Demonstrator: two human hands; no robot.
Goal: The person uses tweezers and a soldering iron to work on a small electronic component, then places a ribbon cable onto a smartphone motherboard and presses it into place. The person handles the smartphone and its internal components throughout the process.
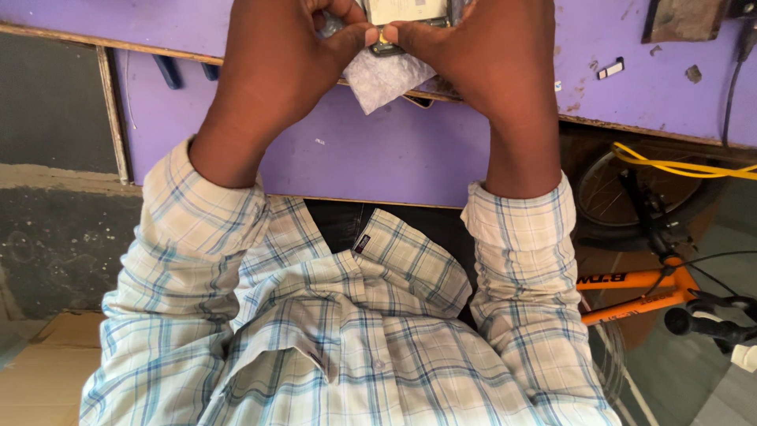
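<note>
Both hands (378,35) raised together, thumbs pinched (forearms upright, sleeves rolled).

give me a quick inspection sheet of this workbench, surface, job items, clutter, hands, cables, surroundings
surface: purple bench top, scuffed and chipped near its edge
job's things: small opened device pinched over a white cloth
clutter: small white part, dark slab at the top right
grippers: left hand and right hand both grip the device, thumbs meeting
cables: black cable hanging off the bench, yellow cable
surroundings: orange bicycle, cardboard on the floor
</note>
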